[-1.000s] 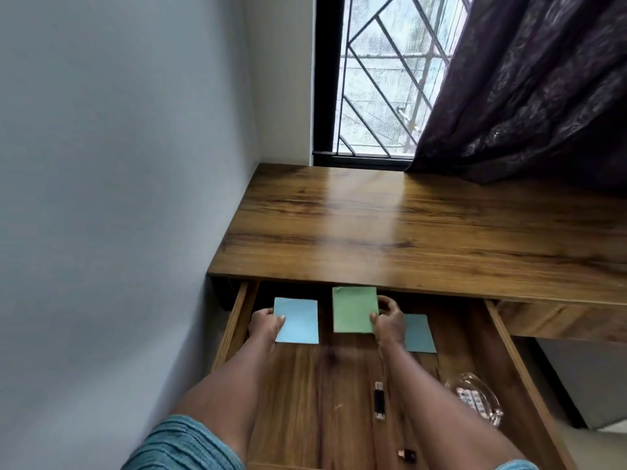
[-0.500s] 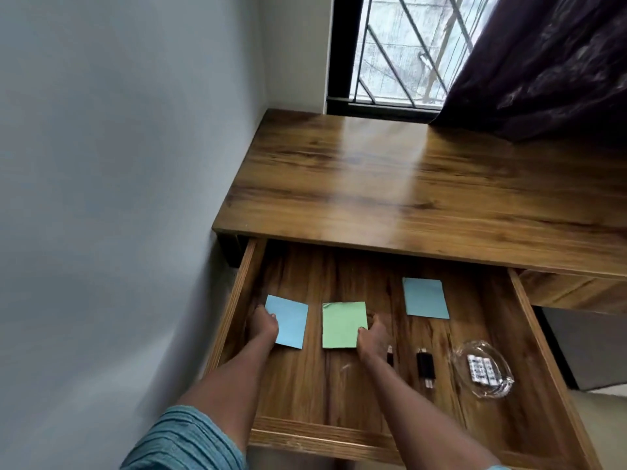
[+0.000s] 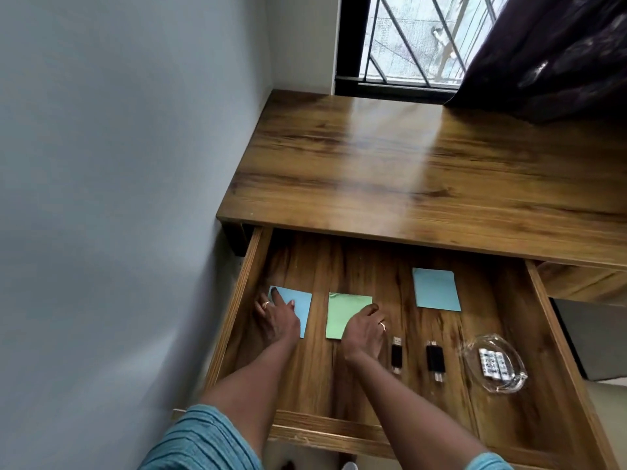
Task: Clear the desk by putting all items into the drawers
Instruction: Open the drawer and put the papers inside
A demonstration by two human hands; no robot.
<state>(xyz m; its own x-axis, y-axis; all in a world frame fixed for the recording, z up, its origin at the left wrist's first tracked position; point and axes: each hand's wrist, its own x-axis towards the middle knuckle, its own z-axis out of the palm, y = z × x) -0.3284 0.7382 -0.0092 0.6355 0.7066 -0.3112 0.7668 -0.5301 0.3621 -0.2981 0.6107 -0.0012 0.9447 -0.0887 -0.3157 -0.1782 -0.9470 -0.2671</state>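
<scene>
The wooden drawer (image 3: 251, 266) stands pulled out under the desk top (image 3: 407, 164). Inside it lie a blue sticky note (image 3: 300, 305) at the left, a green sticky note (image 3: 342, 312) beside it and a second blue note (image 3: 436, 289) farther right. My left hand (image 3: 276, 318) rests on the left blue note with straight fingers pressing its near left part. The lower right corner of the green note is covered by my right hand (image 3: 364, 330), whose bent fingers touch the paper. Both notes lie flat on the drawer floor.
Two black USB sticks (image 3: 396, 356) (image 3: 434, 359) lie right of my right hand. A clear glass dish (image 3: 493, 364) with a blister pack sits at the drawer's right. A grey wall runs close along the left; a window and dark curtain (image 3: 549, 56) stand behind the desk.
The drawer has slid out toward me and my view has tilted down. Both notes, held near the drawer's back a second ago, now lie flat nearer the front under my hands.
</scene>
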